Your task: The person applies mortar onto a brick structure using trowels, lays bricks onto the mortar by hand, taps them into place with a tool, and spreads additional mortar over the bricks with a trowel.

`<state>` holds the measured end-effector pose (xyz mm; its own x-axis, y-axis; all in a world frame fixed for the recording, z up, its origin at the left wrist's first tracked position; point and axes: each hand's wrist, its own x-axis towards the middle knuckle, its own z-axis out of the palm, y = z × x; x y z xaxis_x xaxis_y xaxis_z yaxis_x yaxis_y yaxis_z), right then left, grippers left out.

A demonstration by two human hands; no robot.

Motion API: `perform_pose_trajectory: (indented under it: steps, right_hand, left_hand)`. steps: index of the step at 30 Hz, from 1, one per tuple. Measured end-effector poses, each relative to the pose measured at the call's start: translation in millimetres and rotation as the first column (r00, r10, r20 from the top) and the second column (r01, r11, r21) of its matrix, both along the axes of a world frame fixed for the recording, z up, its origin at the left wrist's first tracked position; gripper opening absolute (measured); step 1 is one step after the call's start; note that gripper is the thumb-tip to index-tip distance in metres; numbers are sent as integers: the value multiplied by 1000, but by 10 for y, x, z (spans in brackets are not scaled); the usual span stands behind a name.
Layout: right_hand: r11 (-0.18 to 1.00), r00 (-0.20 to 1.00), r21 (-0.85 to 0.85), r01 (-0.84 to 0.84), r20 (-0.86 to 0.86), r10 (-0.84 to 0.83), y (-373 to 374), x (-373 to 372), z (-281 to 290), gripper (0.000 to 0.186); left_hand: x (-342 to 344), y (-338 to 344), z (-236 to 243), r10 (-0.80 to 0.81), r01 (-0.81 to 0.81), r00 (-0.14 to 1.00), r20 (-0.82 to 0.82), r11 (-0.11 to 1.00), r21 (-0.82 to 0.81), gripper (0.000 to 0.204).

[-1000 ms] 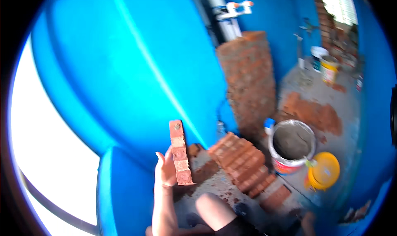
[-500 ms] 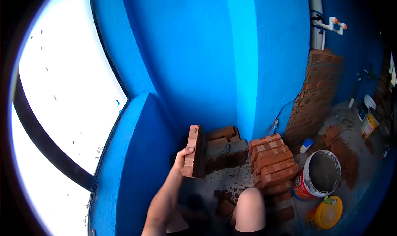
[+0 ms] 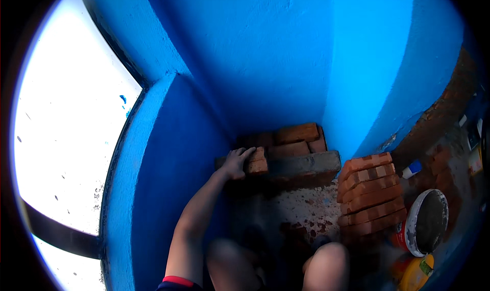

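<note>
1. A rough red clay brick [image 3: 258,161] lies flat on a grey mortar bed [image 3: 306,164] at the left end of a low brick course [image 3: 293,140], in the corner of the bright blue plastered wall [image 3: 265,51]
2. The left hand [image 3: 236,162] rests on that brick with fingers spread and nearly flat, palm down, pressing rather than gripping
3. The right hand is not in view
4. The course judged: a back row of bricks is laid, the front row has this one brick set, and most of the mortar bed to its right stays bare
5. A stack of red bricks [image 3: 370,189] stands near the course's right end, beside a white bucket of grey mortar [image 3: 426,222]
</note>
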<state>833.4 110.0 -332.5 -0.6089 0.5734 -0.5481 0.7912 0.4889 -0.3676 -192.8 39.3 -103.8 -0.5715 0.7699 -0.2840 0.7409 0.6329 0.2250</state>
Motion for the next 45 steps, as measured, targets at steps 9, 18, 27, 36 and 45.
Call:
perform_pose_trajectory:
  steps: [9,18,27,36,45]
  right_hand:
    - [931,904,-199,307,366,-220,603,-2595,2157,33]
    - [852,819,-333,403,547,-174,704,-3582,2821,45]
    - [970,985,-218,111,-109,-137,950,-4999,2969,40]
    - [981,841,-158,-110,-541,7,1032,-6616,2436,40]
    - [937,674,29,-347,-688,271,638,-7823,2350,37]
  left_hand:
    - [-240,-215,-563,60,-49,994,92,992,-117,105]
    - [-195,-151,-618,48,-45,999,18,988,-149,105]
    - [452,-365,-910,456,-456,885,-90,890,14,97]
    - [502,-256,-961,529,-518,843,-97,848,113,78]
    - [431,-613,-1047,554,-545,818,-157,833,98,69]
